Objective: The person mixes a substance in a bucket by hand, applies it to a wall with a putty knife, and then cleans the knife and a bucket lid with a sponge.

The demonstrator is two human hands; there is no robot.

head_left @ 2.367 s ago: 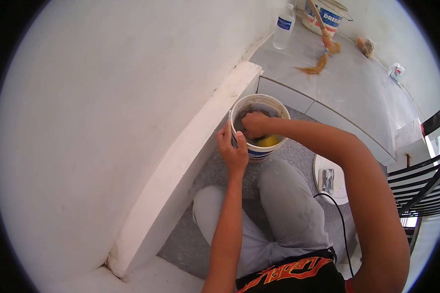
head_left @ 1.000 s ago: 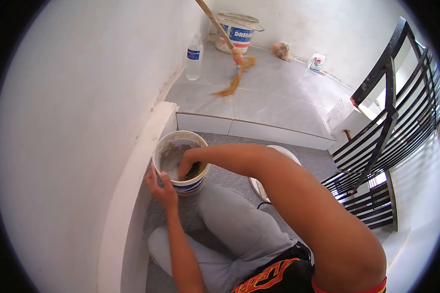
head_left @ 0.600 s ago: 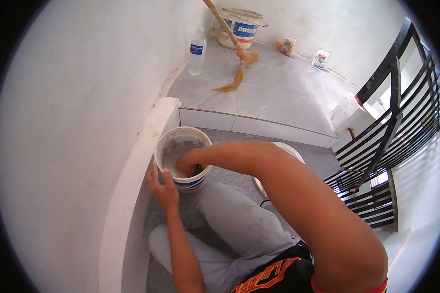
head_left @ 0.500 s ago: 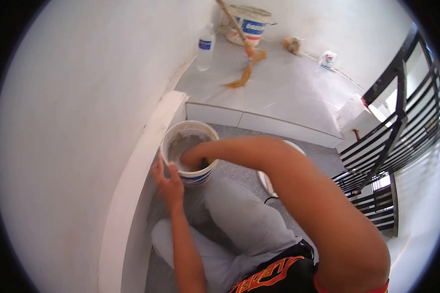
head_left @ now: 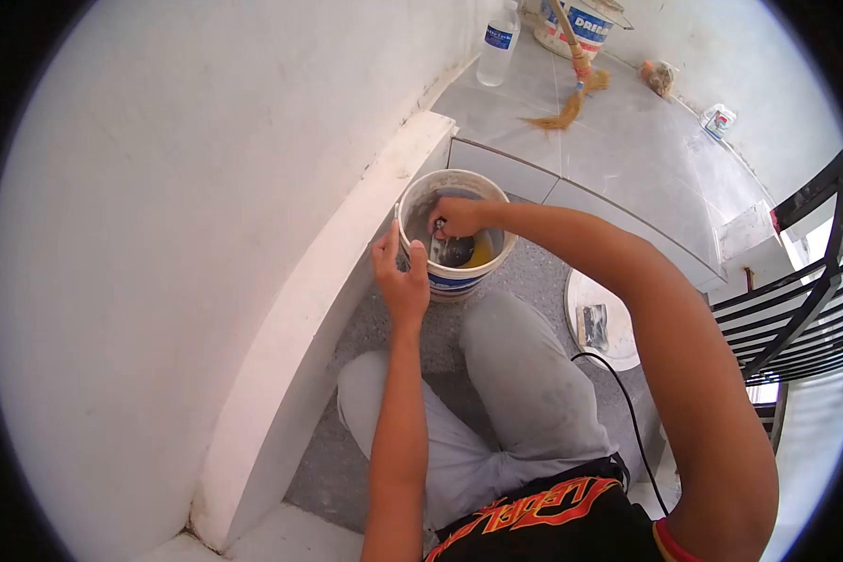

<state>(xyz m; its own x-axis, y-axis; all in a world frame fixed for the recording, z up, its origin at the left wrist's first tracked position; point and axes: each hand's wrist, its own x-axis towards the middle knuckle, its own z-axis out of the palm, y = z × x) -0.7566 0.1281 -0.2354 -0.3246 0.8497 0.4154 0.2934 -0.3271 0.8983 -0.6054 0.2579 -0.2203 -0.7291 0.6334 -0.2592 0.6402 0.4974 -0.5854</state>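
A white bucket (head_left: 454,279) with a blue band stands on the grey floor between my knees and the step. My left hand (head_left: 403,276) grips its near left rim, fingers outside and thumb by the edge. Inside the bucket, my right hand (head_left: 456,217) is closed around the handle of a tool whose dark, flat part (head_left: 454,251) lies low in the bucket. Something yellow shows beside that dark part. Grey residue coats the inner wall.
A round white lid (head_left: 618,345) with a small flat grey piece lies right of my knee, near a black cable (head_left: 635,412). On the step are a bottle (head_left: 498,47), a broom (head_left: 571,103) and another bucket (head_left: 576,28). Black railing (head_left: 796,309) stands at right.
The view has shifted, so the scene sits further right and up. My right hand has come up within the bucket, and the tool in it now shows. My left hand stays at the rim.
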